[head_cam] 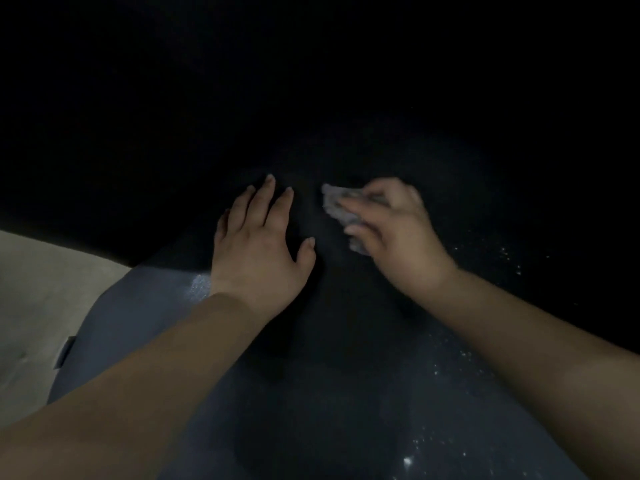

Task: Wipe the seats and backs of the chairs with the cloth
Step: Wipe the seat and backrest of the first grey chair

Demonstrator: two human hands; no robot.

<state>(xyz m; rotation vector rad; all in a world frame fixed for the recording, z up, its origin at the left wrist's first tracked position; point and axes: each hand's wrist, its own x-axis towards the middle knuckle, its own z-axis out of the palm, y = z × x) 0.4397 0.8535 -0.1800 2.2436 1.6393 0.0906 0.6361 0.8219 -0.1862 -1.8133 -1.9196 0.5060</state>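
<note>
A dark blue-grey chair seat fills the lower middle of the dim view, flecked with pale dust on its right side. My left hand lies flat on the seat, fingers straight and spread. Just to its right, my right hand grips a crumpled grey cloth and holds it against the seat; part of the cloth is hidden under the fingers. Everything beyond the hands is in darkness, so I cannot make out the chair's back.
A pale floor shows at the left past the seat's rounded edge. A small dark tab sticks out at that edge. The upper half of the view is black.
</note>
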